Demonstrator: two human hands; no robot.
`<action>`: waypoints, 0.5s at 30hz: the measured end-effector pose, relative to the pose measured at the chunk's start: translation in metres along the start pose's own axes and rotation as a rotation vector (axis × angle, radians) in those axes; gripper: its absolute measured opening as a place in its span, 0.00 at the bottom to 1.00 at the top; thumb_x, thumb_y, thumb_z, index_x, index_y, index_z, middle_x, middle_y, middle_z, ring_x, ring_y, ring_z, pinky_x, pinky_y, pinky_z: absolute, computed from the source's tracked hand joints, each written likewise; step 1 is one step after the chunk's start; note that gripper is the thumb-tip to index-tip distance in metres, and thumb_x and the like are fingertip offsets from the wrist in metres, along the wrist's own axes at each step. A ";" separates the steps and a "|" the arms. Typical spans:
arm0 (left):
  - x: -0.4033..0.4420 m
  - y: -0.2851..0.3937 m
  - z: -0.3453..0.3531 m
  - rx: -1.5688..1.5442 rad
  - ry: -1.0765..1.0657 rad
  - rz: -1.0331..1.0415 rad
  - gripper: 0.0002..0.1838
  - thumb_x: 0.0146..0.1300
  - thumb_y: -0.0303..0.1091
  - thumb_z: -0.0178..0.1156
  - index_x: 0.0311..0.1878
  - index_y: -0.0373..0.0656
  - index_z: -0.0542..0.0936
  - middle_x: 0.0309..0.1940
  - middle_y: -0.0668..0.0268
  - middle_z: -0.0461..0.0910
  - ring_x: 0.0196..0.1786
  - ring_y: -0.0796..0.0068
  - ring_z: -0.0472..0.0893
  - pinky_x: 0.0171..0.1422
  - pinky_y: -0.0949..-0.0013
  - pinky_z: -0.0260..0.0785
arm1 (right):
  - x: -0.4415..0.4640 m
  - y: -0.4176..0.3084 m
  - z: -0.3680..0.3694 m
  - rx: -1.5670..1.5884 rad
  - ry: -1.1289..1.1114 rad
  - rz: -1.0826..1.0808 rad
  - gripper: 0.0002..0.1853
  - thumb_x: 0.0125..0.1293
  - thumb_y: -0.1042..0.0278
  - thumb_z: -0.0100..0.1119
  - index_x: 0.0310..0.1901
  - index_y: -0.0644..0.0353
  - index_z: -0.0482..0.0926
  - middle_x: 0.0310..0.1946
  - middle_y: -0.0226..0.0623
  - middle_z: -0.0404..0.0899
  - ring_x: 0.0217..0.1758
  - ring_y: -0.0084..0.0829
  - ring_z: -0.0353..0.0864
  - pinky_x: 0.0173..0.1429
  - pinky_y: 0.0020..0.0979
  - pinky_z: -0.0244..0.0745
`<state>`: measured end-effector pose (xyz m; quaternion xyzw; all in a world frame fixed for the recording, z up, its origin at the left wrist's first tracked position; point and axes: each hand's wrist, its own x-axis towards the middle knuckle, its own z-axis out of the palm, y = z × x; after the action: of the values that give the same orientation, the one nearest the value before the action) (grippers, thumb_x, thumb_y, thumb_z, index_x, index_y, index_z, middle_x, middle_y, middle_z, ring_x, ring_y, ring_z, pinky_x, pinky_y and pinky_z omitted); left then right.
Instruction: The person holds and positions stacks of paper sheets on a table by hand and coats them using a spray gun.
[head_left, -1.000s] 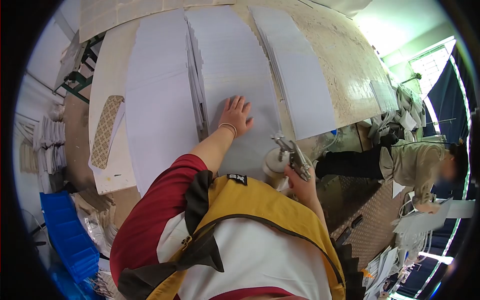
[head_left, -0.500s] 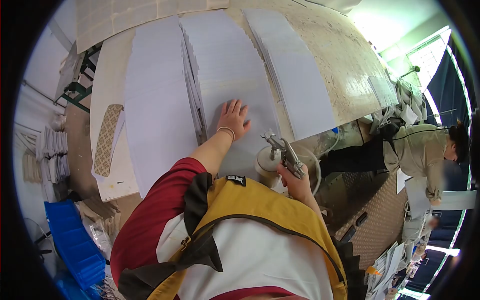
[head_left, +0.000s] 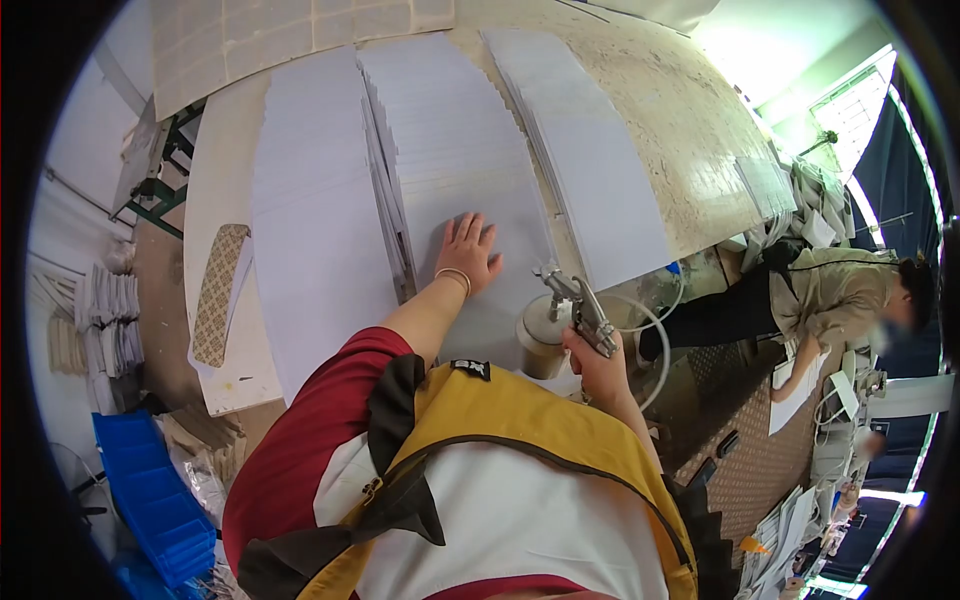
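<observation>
Resting splayed left hand [head_left: 467,256] on sheets [head_left: 440,130] by near edge of counter [head_left: 690,130], likely steadying them | clamping right hand [head_left: 597,368] round spray gun [head_left: 590,318], likely keeping cup [head_left: 541,337] upright

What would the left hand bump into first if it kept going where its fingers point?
Nothing seems to stick up in its way: the left hand would probably just slide along more of the middle row of overlapping white sheets. Whether an edge would catch it is hard to tell.

Single head-worn view: wide-angle, looking forward and down over wearer's chest [head_left: 500,490], worktable [head_left: 665,120] near.
</observation>
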<state>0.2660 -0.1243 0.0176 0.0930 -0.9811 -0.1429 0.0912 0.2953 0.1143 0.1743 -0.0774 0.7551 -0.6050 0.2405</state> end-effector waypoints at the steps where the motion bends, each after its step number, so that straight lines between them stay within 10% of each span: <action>1: 0.000 0.000 0.001 -0.007 -0.001 -0.003 0.30 0.60 0.50 0.49 0.64 0.46 0.66 0.68 0.55 0.56 0.72 0.58 0.51 0.75 0.50 0.38 | -0.001 -0.001 0.000 0.027 0.021 -0.003 0.07 0.62 0.69 0.59 0.29 0.61 0.76 0.16 0.25 0.70 0.14 0.15 0.64 0.18 0.21 0.56; 15: 0.001 0.001 -0.004 -0.047 -0.040 -0.014 0.31 0.60 0.49 0.49 0.64 0.44 0.65 0.69 0.55 0.55 0.73 0.58 0.49 0.75 0.50 0.35 | -0.002 -0.002 0.004 0.017 0.067 0.023 0.05 0.62 0.69 0.59 0.34 0.60 0.76 0.19 0.26 0.73 0.14 0.15 0.63 0.18 0.21 0.55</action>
<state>0.2661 -0.1249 0.0221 0.0947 -0.9785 -0.1682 0.0726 0.2983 0.1106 0.1761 -0.0463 0.7586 -0.6107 0.2225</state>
